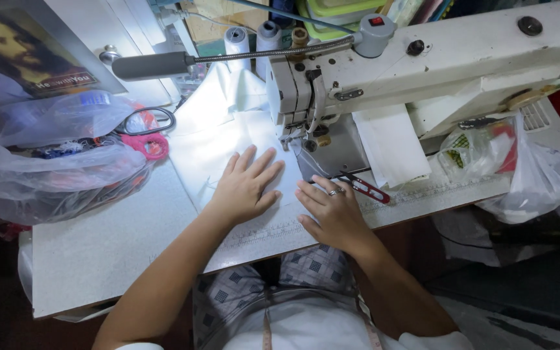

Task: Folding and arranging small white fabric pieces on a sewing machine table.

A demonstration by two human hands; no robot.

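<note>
Near edge of the sewing table (98, 253): person seated, checked cloth over the lap, tape measure hanging down the chest.

Left hand (244, 188) flat, fingers spread wide, pressing white fabric (221, 139) onto the tabletop; holds nothing. Right hand (332, 210) just beside it, also flat and open, fingers together, ring on one finger, resting at the fabric's right edge close to the needle area.

Red-handled thread snips (365, 188) lie just right of the right hand's fingertips.

Fabric runs from under both hands back past the needle toward the far edge, brightly lit.

White sewing machine (448, 58) stands across the far right of the table; gooseneck lamp (153, 65) reaches left from it.

Left side: clear plastic bag (53, 168) of mixed items, pink-handled scissors (147, 136) beside it. Right edge: another plastic bag (526, 175). Thread spools (236, 39) at the far edge
</note>
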